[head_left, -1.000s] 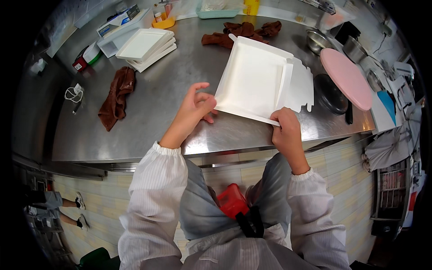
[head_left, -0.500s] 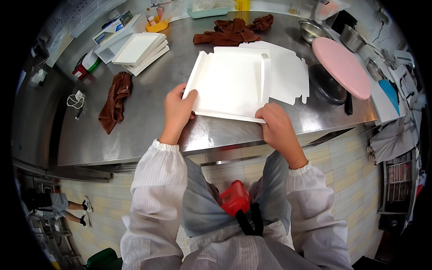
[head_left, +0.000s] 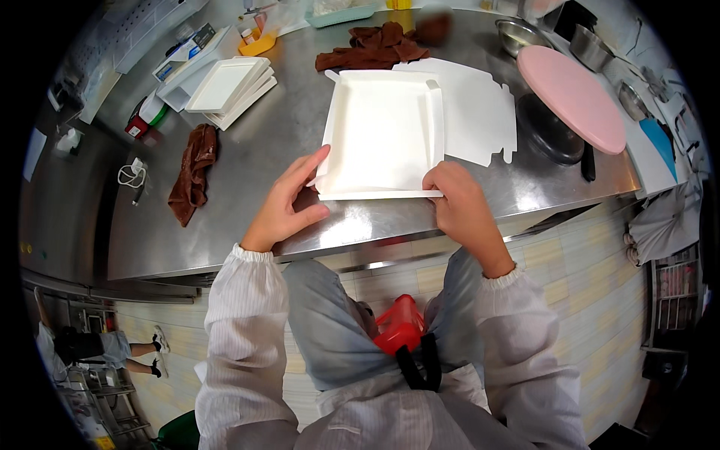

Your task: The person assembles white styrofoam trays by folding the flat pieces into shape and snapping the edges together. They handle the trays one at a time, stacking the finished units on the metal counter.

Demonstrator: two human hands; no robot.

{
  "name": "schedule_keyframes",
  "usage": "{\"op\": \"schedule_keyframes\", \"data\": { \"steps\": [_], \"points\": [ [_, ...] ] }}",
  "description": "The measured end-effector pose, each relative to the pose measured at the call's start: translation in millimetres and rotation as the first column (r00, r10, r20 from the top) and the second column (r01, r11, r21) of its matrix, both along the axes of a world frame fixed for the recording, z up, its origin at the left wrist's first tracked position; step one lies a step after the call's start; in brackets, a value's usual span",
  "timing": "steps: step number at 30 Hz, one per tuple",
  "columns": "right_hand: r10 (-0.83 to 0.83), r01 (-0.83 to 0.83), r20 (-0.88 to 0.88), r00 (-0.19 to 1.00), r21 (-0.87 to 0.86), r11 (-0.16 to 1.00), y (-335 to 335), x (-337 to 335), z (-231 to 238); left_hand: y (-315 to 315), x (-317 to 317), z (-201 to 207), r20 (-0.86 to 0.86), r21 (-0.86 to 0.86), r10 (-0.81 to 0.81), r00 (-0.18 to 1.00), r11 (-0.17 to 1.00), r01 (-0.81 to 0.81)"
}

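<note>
In front of me is a white paperboard box tray [head_left: 382, 135], its walls folded up and a loose flap at its far left corner. My right hand [head_left: 459, 199] pinches the near right corner, thumb and fingers closed on the board. At the near left corner is my left hand [head_left: 289, 199], open, thumb spread away from the fingers. Its fingertips lie against the tray's left wall. Partly under the tray, to the right, lies a flat white die-cut cardboard sheet [head_left: 476, 112] with notched edges.
A stack of shallow white trays [head_left: 225, 90] stands at the left, behind a brown cloth [head_left: 193, 172]. More brown cloths [head_left: 375, 46] lie at the back. A pink round board [head_left: 570, 97] leans over a black pan [head_left: 547, 131] at right. The steel table's [head_left: 247, 247] front edge is close to me.
My left hand has let go of the tray's left wall and opened, its thumb now off the board. The tray's near left corner has come to stand more upright; my right hand keeps its pinch.
</note>
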State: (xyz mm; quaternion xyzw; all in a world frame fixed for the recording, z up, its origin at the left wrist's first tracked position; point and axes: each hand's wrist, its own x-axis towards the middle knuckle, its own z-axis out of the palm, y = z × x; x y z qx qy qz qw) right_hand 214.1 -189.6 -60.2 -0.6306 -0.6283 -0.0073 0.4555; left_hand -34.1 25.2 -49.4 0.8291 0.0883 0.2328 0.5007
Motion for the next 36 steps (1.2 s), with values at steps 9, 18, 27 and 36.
{"op": "schedule_keyframes", "data": {
  "steps": [9, 18, 27, 36],
  "points": [
    [0.029, -0.054, -0.244, 0.969, -0.097, 0.994, -4.4, 0.0, 6.9, 5.5, -3.6, -7.0, 0.052, 0.281, 0.072, 0.996, 0.956, -0.084],
    [0.006, -0.050, -0.259, 0.966, -0.165, 0.985, -4.9, 2.1, 9.5, 8.9, -9.1, -4.7, -0.018, 0.273, -0.001, 1.000, 0.962, 0.006],
    [0.003, -0.036, -0.156, 0.988, -0.210, 0.977, -2.5, -0.7, 8.4, 4.3, -9.6, 5.0, -0.109, 0.210, 0.015, 0.994, 0.978, 0.009],
    [0.002, -0.035, -0.139, 0.990, -0.229, 0.973, -2.1, 0.2, 9.7, 2.0, -6.8, 4.0, -0.043, 0.226, -0.054, 0.998, 0.972, 0.063]
  ]
}}
